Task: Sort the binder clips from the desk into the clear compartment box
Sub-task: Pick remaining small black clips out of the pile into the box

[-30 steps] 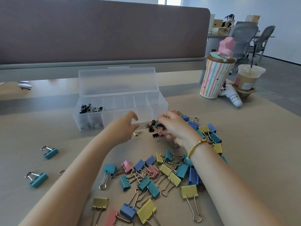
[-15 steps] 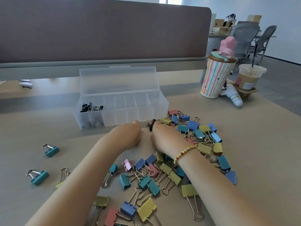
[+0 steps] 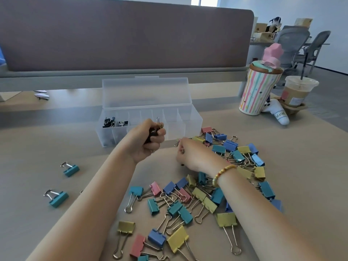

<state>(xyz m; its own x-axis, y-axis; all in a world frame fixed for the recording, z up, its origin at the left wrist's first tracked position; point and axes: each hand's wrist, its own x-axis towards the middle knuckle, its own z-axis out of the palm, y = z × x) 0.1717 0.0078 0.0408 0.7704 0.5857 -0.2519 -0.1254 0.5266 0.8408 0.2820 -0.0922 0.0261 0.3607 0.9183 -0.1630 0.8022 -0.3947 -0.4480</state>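
Head view is looking down on a clear box (image 3: 150, 117) sitting open at the far middle of the counter (image 3: 301, 166), its lid standing upright behind it. Small black clips (image 3: 114, 123) are lying in its two leftmost compartments; the other compartments are showing nothing through the clear walls. To the far right, a striped cup (image 3: 259, 89) is standing beside an iced drink (image 3: 299, 91) in a cardboard holder.

Left hand (image 3: 146, 140) is hovering just in front of the box, fingers curled tight round a bunch of small dark clips (image 3: 153, 131), one wire handle poking out above the fist. Right hand (image 3: 194, 155) is resting at the far edge of the coloured clip pile (image 3: 188, 202), fingers curled down; whether it is pinching anything cannot be told.

Two teal clips (image 3: 64, 181) are lying apart on the near left of the counter.

Compared with half a second ago, the left hand is now lifted off the counter and closer to the box, and the hands are sitting further apart. The box contents are looking unchanged.
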